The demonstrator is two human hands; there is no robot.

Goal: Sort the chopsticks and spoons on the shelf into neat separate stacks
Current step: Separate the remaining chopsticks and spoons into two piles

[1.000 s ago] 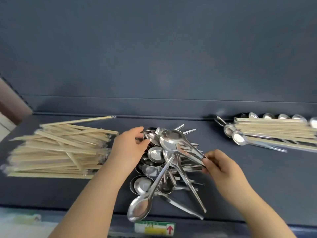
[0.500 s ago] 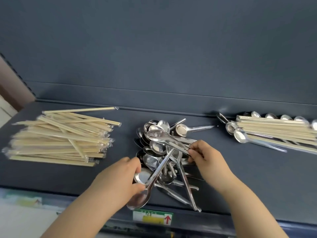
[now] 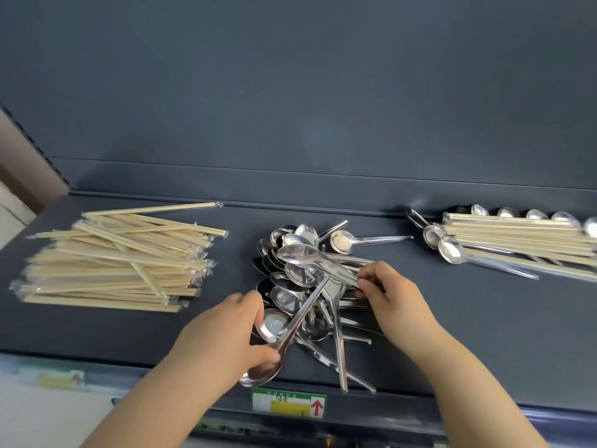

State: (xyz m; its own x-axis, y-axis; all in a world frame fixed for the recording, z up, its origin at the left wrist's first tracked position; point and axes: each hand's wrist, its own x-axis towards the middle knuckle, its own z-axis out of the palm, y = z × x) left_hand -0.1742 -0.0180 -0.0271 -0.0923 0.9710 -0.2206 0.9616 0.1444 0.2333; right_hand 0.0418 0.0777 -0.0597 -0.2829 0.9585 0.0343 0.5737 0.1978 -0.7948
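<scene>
A tangled heap of steel spoons (image 3: 300, 276) lies mid-shelf. My left hand (image 3: 226, 334) pinches the bowl end of a long spoon (image 3: 268, 370) that leans across the heap toward the front edge. My right hand (image 3: 387, 292) grips the handle of a top spoon (image 3: 300, 253) whose bowl points left. One spoon (image 3: 342, 242) lies apart behind the heap. A stack of wrapped wooden chopsticks (image 3: 113, 266) sits at the left. At the right, a mixed pile of chopsticks (image 3: 517, 240) rests over several spoons (image 3: 450, 250).
The dark grey shelf (image 3: 484, 334) has a back wall close behind and a front lip carrying a green and yellow price label (image 3: 289, 404) with a red arrow. The shelf's left end (image 3: 42, 205) meets a light wall.
My left hand left the heap's back-left side, came to the front and took hold of the long spoon's bowl. My right hand shifted left along the top spoon's handle.
</scene>
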